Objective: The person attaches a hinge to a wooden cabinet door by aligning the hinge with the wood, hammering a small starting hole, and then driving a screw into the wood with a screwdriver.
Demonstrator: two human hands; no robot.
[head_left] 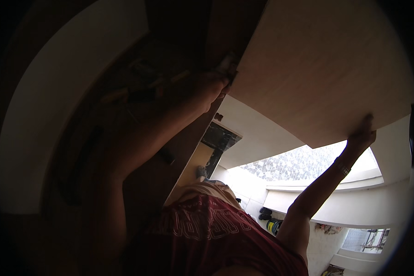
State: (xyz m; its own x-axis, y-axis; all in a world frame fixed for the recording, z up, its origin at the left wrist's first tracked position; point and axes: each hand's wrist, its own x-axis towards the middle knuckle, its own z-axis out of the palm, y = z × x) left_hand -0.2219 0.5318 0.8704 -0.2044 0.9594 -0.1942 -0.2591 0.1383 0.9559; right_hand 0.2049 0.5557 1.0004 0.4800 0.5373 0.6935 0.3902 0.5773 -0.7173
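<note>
A large light-brown wooden panel [317,64] fills the upper right, tilted. My right hand [363,134] grips its lower edge near the right corner, with a finger or thumb lying on its face. In deep shadow at the panel's left edge, my left hand [216,87] is closed with its fingers curled. A small pale object [228,63] shows just above those fingers, too dim to name. Whether the left hand holds that object or the panel's edge is hidden by the dark.
Below my left forearm runs a dark wooden board [188,142]. Several dim, tool-like items [124,95] lie on a dark surface at the left, beside a curved pale wall [37,115]. Dark shoes [265,213] stand on the tiled floor, under a bright window opening [294,163].
</note>
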